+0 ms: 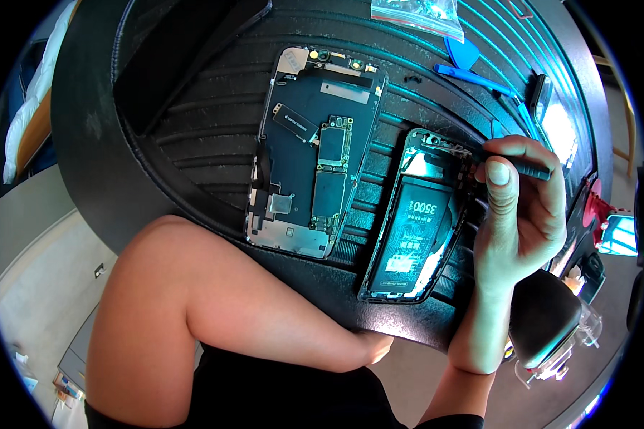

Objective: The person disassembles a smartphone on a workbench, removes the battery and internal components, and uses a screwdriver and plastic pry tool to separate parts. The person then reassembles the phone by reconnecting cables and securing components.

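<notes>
My right hand (519,214) is closed on a slim black tool (533,170), pinched between thumb and fingers. Its tip is hidden, so I cannot tell the exact kind. The hand is beside the upper right edge of an opened phone housing (436,214), which holds a black battery (411,236). To the left of that lies a phone screen assembly (293,164), inner side up, with a logic board (330,175) and a small dark metal plate (295,123) resting on it. My left arm crosses low in front; my left hand (381,348) is at the table's front edge, its fingers mostly hidden.
On the ridged black table (86,143), a dark flat case (172,64) lies far left. Beyond the phone parts are a clear zip bag (422,16), a blue pick (462,51), blue pry tools (479,79) and a black device (542,96). A black padded object (544,314) stands right of my forearm.
</notes>
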`<state>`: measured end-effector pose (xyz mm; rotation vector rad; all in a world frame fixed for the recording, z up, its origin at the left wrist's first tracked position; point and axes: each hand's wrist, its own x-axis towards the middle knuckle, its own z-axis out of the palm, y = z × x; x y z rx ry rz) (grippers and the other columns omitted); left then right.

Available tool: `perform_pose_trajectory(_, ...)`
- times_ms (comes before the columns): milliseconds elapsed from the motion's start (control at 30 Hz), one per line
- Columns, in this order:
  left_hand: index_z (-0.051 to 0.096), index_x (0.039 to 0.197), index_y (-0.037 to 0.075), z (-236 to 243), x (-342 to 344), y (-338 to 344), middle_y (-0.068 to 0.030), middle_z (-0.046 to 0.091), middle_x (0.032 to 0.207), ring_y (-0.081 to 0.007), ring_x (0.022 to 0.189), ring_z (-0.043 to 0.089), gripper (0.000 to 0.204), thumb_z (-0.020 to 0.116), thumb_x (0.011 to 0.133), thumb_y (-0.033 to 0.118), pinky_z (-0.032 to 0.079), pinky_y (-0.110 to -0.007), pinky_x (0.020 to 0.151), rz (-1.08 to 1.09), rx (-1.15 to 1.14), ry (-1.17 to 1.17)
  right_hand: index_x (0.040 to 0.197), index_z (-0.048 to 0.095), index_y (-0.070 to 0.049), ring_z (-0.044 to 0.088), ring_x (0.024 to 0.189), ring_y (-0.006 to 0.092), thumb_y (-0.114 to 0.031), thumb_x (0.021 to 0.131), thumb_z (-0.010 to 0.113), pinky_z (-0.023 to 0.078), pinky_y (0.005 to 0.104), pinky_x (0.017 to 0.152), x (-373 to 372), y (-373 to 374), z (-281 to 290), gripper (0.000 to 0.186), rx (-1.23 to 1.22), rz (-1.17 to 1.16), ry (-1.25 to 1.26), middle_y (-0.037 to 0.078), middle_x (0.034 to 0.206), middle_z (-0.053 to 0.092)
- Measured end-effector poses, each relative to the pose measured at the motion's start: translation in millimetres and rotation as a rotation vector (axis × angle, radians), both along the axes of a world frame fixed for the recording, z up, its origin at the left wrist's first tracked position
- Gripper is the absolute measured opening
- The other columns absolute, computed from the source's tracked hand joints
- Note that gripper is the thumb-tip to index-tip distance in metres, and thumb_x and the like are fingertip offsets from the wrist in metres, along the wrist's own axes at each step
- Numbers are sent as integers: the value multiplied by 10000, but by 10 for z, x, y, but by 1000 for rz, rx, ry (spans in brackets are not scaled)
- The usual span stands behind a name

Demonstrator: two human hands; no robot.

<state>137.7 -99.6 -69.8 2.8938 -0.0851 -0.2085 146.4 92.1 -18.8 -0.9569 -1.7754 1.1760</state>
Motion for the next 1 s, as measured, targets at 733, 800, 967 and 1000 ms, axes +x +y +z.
perform_pose_trajectory(733,735,805,28,1,5,39,-100,689,967,-228,855,634,186,618,790,172,467,-348,692,4,-50,4,1030,598,60,580,767,112,-28,896,734,472,199,678,-45,37,-167,210,304,78,-63,93,929,656)
perform_pose_trajectory(800,735,805,28,8,6,41,-100,689,966,-228,854,634,186,618,790,172,467,-349,692,3,-50,4,1024,604,56,580,753,111,-30,889,742,471,198,668,-45,21,-151,211,277,66,-77,91,925,657)
perform_pose_trajectory(967,735,806,29,7,6,45,-99,690,964,-229,851,634,186,618,790,172,467,-349,690,-1,-59,6,998,623,49,576,733,119,-37,871,759,468,202,653,-58,43,-176,205,350,68,-97,92,901,665)
perform_pose_trajectory(1000,735,806,29,8,9,43,-99,690,964,-229,851,634,186,618,790,172,467,-349,690,0,-59,6,992,626,49,576,730,121,-39,869,762,468,204,651,-54,48,-177,204,364,70,-107,92,896,666)
